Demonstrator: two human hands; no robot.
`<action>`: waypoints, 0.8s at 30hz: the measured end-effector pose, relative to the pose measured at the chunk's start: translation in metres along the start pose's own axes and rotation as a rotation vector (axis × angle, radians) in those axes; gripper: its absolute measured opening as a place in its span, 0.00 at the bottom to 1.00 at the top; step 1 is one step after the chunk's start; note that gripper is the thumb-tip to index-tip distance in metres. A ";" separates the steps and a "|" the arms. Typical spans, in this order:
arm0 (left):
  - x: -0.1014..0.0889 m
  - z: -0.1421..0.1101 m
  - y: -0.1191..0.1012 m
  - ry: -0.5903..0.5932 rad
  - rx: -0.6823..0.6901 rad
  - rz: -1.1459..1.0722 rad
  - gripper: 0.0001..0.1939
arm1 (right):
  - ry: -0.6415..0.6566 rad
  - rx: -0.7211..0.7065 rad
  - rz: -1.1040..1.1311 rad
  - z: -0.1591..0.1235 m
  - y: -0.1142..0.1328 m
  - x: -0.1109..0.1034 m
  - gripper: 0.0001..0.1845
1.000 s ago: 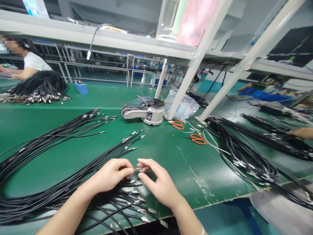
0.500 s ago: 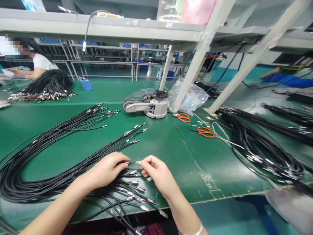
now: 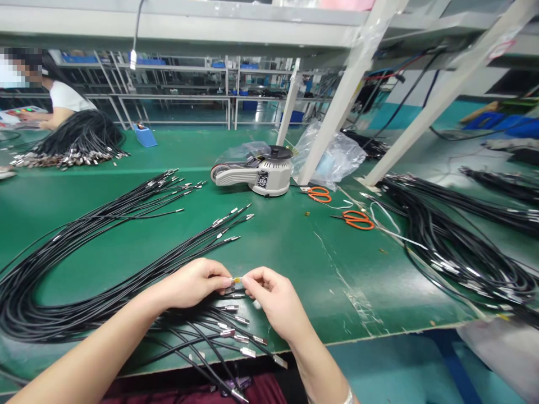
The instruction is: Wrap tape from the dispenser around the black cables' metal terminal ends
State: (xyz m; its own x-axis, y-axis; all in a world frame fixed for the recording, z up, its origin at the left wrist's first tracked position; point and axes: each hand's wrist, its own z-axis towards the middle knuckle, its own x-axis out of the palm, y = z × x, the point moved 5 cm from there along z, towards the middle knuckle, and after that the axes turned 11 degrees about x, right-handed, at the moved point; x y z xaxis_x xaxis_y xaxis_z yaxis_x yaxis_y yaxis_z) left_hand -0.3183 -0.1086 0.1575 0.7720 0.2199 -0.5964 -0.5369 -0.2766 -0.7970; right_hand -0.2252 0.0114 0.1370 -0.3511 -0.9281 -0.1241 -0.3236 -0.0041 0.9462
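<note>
Between my hands is the end of a black cable, with a small yellow-wrapped connector [image 3: 237,280] showing in the narrow gap. My left hand [image 3: 197,282] pinches the cable end from the left, thumb and fingertips together. From the right, the fingertips of my right hand [image 3: 267,292] are closed at the connector's tip; they hide its very end. Under and around my left hand lies a bundle of black cables [image 3: 168,264] bent in a wide U on the green table. Loose cable ends with metal plugs [image 3: 242,338] fan out just below my hands.
A grey tape dispenser [image 3: 269,174] stands ahead, with two orange-handled scissors [image 3: 357,219] to its right. More black cables [image 3: 458,247] lie at right, beside white posts [image 3: 332,112]. A co-worker [image 3: 67,101] sits far left behind a cable pile [image 3: 84,137].
My left hand has slid right along the cable, closer to my right hand, so less of the cable end shows between them. The camera view has tilted slightly downward.
</note>
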 end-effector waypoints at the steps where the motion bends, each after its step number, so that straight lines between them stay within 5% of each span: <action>1: 0.000 0.000 0.000 0.007 -0.004 -0.025 0.13 | -0.001 -0.008 -0.006 -0.001 0.000 0.000 0.10; 7: 0.002 0.001 -0.002 0.083 -0.036 -0.135 0.13 | -0.004 -0.055 -0.032 -0.004 0.002 0.000 0.09; 18: 0.005 0.003 -0.009 0.087 -0.009 0.121 0.14 | 0.039 0.022 0.028 -0.002 -0.006 -0.001 0.09; 24: 0.002 0.003 -0.015 0.123 0.020 0.050 0.14 | 0.040 0.009 0.051 -0.002 -0.005 -0.001 0.09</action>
State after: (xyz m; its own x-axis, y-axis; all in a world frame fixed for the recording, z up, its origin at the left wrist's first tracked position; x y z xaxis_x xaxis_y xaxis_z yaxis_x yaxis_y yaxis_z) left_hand -0.3101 -0.1012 0.1679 0.7795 0.0899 -0.6199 -0.5812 -0.2651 -0.7693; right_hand -0.2214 0.0113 0.1325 -0.3321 -0.9411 -0.0639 -0.3140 0.0465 0.9483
